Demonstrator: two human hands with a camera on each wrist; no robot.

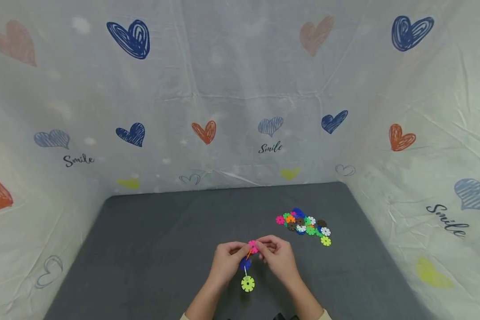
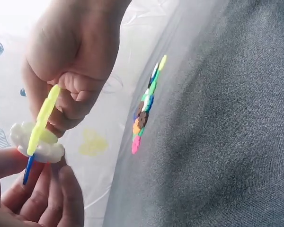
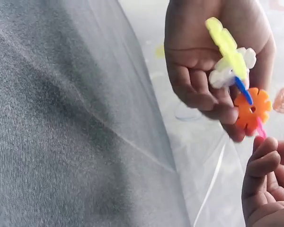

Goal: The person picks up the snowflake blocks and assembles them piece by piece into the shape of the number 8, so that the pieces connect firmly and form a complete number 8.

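Several notched plastic snowflake discs are joined edge to edge in a chain between the hands. From the top it runs pink disc (image 1: 253, 247), orange disc (image 3: 253, 109), blue disc (image 1: 245, 264), white disc (image 2: 20, 135) and yellow-green disc (image 1: 247, 283), which dangles lowest. My left hand (image 1: 225, 262) grips the chain near its top, fingers at the orange disc. Thumb and fingertips of my right hand (image 1: 279, 258) pinch the pink disc, which they partly cover in the right wrist view.
A loose heap of multicoloured snowflake discs (image 1: 300, 222) lies on the dark grey table (image 1: 164, 240), to the right and beyond the hands. A pale curtain (image 1: 240, 75) printed with hearts surrounds the table at the back and sides.
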